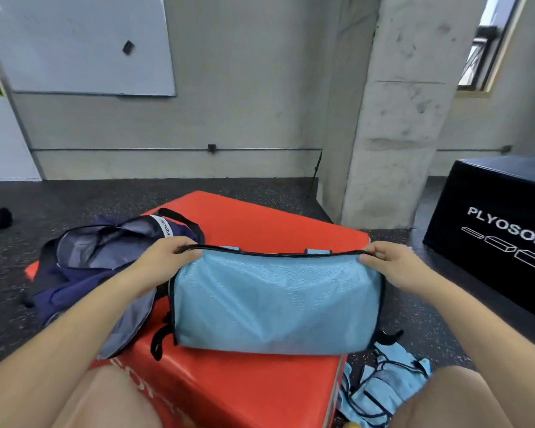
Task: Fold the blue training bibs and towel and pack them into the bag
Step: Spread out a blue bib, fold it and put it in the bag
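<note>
Bib (pixel 275 304) of light blue mesh with black edging is lying spread across the top of the red box (pixel 244 390) in front of me, and I am gripping it by its far edge. My left hand (pixel 167 257) is pinching the black trim at the far left corner, fingers curled over the edge. My right hand (pixel 393 267) is pinching the same trim at the far right corner, so the hands are sitting well apart with the edge stretched between them. The cloth is bulging a little in the middle, and its near edge is resting close to the box's front edge.

The navy bag (pixel 105 257) is sitting open on the left part of the box, just beside the bib and partly under my left forearm, its grey lining showing and one side drooping over the box's edge.

More blue bibs (pixel 383 387) are lying in a crumpled heap on the floor (pixel 59 196) at the lower right, against the box and next to my right knee. I cannot tell whether the towel is lying among them.

A black box (pixel 491 223) is standing further off to the right.
</note>
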